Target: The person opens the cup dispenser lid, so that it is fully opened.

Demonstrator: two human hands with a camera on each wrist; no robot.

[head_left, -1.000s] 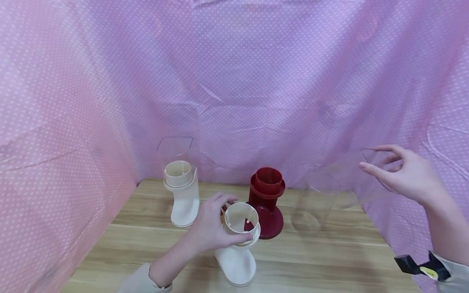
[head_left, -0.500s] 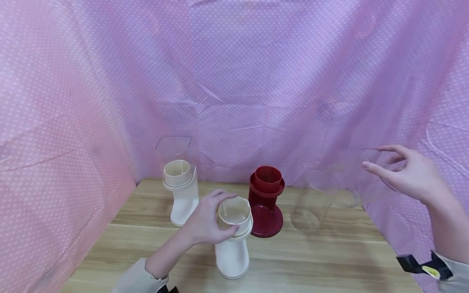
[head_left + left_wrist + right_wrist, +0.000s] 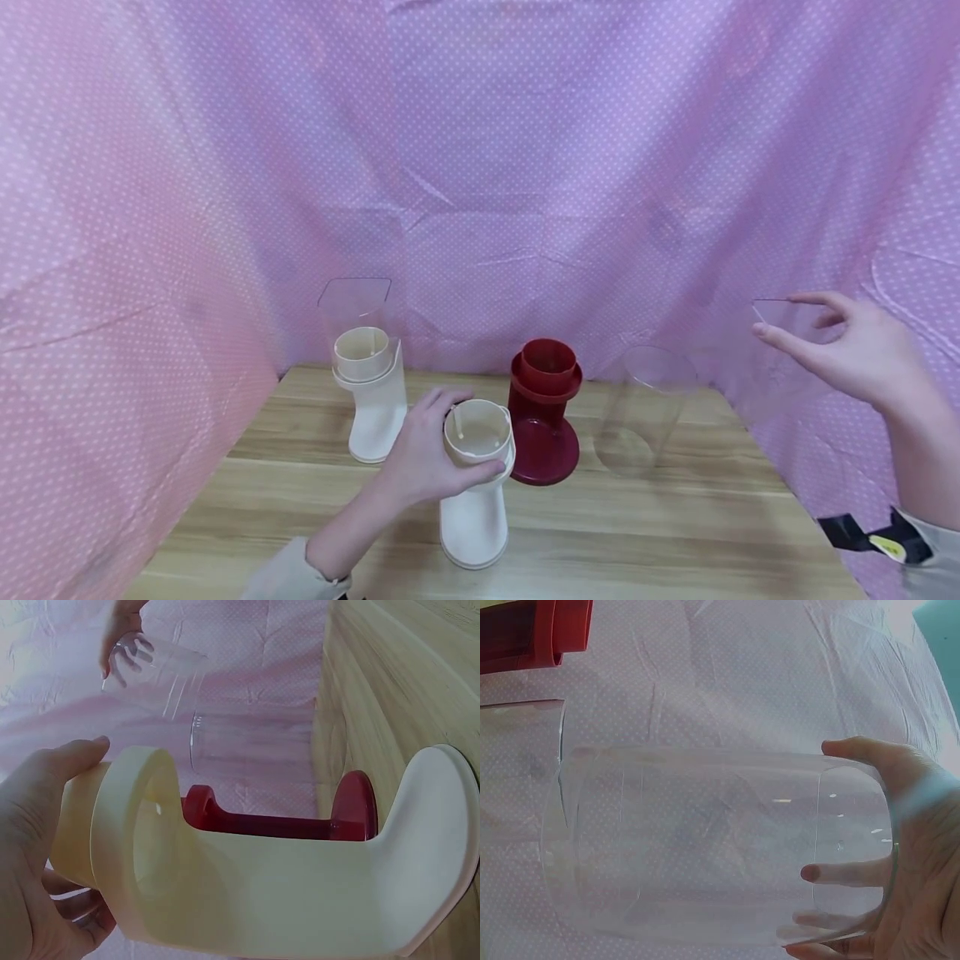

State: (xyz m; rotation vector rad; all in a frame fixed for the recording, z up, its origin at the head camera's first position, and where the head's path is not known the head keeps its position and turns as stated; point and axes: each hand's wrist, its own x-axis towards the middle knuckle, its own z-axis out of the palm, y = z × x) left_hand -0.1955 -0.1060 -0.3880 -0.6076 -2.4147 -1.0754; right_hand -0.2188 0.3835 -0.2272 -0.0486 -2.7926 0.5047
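In the head view my left hand [image 3: 423, 458] grips the round cream cup at the top of a white-and-cream stand [image 3: 474, 525], whose rounded foot reaches down toward the table. The left wrist view shows thumb and fingers around that cup [image 3: 79, 817]. Farther right, my right hand [image 3: 862, 354] holds a clear plastic canister [image 3: 705, 840] by one end, raised off the table. Its fingers [image 3: 847, 874] show through the transparent wall. A second clear canister [image 3: 648, 408] stands upright on the table between the two hands.
A dark red stand [image 3: 546, 454] of the same kind is just behind and right of the held one. At the back left, another white stand [image 3: 378, 421] carries a clear canister [image 3: 356, 296]. Pink dotted cloth [image 3: 480, 167] encloses the wooden table [image 3: 600, 542].
My left hand and the white stand have shifted a little left and away from me, and the stand has turned slightly. My right hand has moved right with the canister.
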